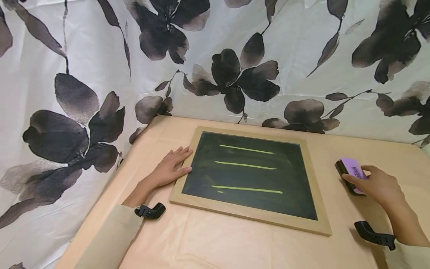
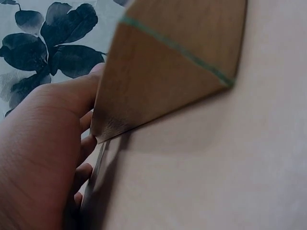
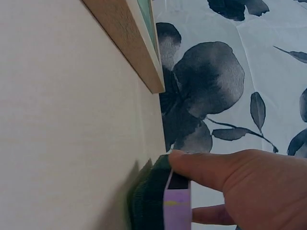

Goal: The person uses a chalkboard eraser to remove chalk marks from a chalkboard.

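A small chalkboard (image 1: 248,175) with a light wooden frame (image 1: 250,218) lies on the table. Three yellow chalk lines (image 1: 246,189) and a short mark cross its dark surface. My left hand (image 1: 171,168) rests against the frame's left side, fingers extended; in the left wrist view, the hand (image 2: 43,148) is beside the frame's corner (image 2: 148,81). Right of the board, my right hand (image 1: 383,183) grips a purple and black eraser (image 1: 352,170) between thumb and fingers. The right wrist view shows the eraser's dark felt (image 3: 151,196) close to the tabletop; contact cannot be told.
A peach cloth covers the table (image 1: 208,243). Behind and to the left hangs a white curtain (image 1: 302,48) with dark flowers. Each wrist wears a black camera mount, the left one (image 1: 151,211) near the board's front-left corner and the right one (image 1: 374,235) beyond its front-right corner.
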`<state>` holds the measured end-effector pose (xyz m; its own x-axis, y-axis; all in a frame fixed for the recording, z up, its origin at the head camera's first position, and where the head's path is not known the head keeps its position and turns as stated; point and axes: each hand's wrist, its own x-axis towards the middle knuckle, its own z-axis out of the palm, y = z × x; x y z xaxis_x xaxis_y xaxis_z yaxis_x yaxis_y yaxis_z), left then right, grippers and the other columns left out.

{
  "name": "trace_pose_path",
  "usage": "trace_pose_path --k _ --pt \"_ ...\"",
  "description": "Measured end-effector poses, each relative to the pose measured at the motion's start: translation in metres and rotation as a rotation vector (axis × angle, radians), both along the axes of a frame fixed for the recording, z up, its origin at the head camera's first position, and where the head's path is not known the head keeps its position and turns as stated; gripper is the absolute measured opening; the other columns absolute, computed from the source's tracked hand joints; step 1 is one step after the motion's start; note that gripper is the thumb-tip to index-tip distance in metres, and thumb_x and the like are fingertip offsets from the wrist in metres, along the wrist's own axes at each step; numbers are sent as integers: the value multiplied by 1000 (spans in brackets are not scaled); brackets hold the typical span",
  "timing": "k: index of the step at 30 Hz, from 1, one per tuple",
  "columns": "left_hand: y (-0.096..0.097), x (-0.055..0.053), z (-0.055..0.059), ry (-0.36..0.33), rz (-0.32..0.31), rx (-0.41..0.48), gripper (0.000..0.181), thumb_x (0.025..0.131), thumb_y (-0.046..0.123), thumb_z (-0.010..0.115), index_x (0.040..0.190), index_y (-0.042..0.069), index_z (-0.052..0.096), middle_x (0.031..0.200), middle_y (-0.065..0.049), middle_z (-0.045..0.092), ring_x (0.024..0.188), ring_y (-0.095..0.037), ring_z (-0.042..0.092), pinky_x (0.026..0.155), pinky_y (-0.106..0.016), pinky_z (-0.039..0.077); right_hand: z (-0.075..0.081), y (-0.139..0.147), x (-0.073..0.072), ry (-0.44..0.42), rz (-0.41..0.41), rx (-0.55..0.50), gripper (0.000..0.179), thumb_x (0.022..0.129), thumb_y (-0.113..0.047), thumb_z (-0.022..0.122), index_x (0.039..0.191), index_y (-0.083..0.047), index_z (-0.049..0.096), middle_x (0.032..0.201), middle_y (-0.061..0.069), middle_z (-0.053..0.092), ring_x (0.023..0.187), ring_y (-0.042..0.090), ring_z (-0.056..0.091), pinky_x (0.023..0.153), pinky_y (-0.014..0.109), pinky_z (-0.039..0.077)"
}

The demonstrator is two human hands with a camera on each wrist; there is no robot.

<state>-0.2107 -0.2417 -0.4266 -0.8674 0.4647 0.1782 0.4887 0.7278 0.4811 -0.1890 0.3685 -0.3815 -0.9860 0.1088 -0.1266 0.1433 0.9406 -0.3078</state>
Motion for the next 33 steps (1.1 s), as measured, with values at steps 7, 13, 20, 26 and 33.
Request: trace_pose_path --k 7,13,20,26,33 --pt "-1 1 1 4 3 9 68 94 41 58 150 11 33 154 -11 28 143 -33 17 114 -53 6 5 -15 1 179 28 -50 86 90 -51 60 131 21 37 110 45 51 91 57 50 61 52 43" --pt "0 1 0 5 -3 21 67 94 41 58 150 11 34 154 -10 29 143 -34 17 114 -52 6 12 -42 -5 266 57 -126 81 90 -47 62 132 18 39 105 41 57 88 51 55 54 36 40" --pt "-1 -1 1 6 4 -4 67 94 42 57 150 13 34 154 -9 28 143 -31 17 115 -50 6 18 -74 -22 293 130 -160 78 91 -45 61 132 17 40 100 39 59 81 45 59 50 30 42" --pt "-1 1 1 -1 12 -9 67 94 41 58 150 13 34 154 -9 29 143 -31 17 115 -49 5 14 -97 -36 322 210 -162 72 90 -41 65 131 16 43 102 38 55 88 45 55 56 36 43" --pt "2 0 0 -2 20 -11 67 94 40 59 150 13 34 153 -8 31 143 -31 17 115 -49 5 9 -115 -47 311 224 -165 74 89 -44 64 132 14 45 105 34 51 92 44 49 64 44 42"
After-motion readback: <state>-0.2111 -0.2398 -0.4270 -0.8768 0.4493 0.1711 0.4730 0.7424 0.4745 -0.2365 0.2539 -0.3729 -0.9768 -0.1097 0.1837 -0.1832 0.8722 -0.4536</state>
